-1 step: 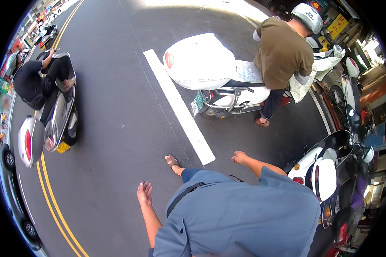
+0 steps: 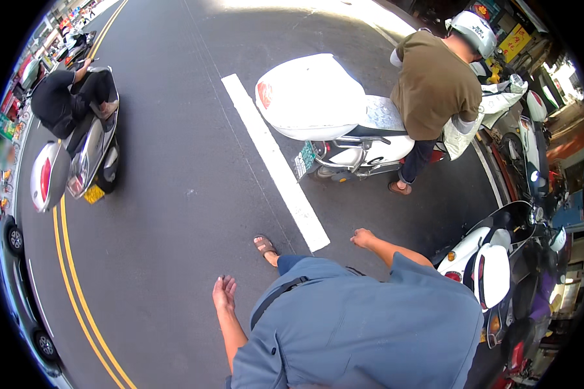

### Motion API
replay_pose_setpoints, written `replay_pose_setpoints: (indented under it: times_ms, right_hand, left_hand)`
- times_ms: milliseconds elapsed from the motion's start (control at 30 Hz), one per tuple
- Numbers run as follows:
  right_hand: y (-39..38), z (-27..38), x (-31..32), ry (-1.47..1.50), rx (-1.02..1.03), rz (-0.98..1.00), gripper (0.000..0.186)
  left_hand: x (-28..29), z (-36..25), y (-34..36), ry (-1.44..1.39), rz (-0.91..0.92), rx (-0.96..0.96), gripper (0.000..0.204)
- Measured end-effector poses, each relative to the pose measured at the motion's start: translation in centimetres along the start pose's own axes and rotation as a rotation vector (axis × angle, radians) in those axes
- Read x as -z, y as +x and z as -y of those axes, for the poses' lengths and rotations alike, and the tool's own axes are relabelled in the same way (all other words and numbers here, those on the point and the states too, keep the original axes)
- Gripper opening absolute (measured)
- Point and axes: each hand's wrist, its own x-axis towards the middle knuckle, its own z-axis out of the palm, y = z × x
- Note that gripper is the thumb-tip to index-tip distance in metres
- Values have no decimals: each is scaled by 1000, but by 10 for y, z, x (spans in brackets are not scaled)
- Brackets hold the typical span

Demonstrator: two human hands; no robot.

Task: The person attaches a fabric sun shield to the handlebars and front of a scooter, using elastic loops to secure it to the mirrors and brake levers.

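Low over the road, my left hand (image 2: 224, 293) hangs with its fingers slightly spread and nothing in it. Ahead and to the right, my right hand (image 2: 362, 238) is loosely curled, and I see nothing in it. Neither hand touches anything. Close by the right hand lies the near end of a thick white road line (image 2: 305, 220). Past the line stands a white scooter (image 2: 370, 150) with a big white rear box (image 2: 311, 97). Astride it, leaning forward, is a person in a brown shirt (image 2: 438, 84) and a light helmet. My sandalled foot (image 2: 265, 245) shows between my hands.
On the left, a dark-clothed rider (image 2: 61, 104) sits on a silver scooter (image 2: 91, 165) near double yellow lines (image 2: 78, 295). A dark car (image 2: 23, 292) is at the far left. Parked scooters (image 2: 490, 269) line the right side beside shopfronts.
The rider on the left scooter has moved slightly farther ahead. The brown-shirted person and white scooter sit a little farther right and lower in view. My hands keep much the same pose.
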Motion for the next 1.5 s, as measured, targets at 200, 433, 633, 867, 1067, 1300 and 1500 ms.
replay_pose_setpoints:
  times_ms: [200, 433, 633, 867, 1067, 1300, 1500]
  right_hand:
    - [74, 347, 54, 136, 696, 85, 35]
    - [-30, 736, 166, 29, 1769, 104, 34]
    - [86, 853, 155, 226, 1984, -284, 41]
    - [312, 860, 315, 685, 997, -273, 37]
    - [460, 803, 382, 11, 595, -45, 37]
    - [544, 867, 525, 259, 1030, 21, 29]
    - [582, 810, 701, 661, 823, -257, 38]
  left_hand:
    - [-35, -143, 14, 10, 132, 6, 67]
    - [-78, -315, 186, -234, 264, -118, 64]
    - [-215, -463, 339, -327, 519, 46, 57]
    - [-471, -657, 337, 117, 784, -3, 54]
    - [-626, -707, 454, 926, 722, -982, 54]
    - [-807, -623, 586, 1144, 1235, -1070, 62]
    - [-929, -627, 728, 991, 1011, -141, 53]
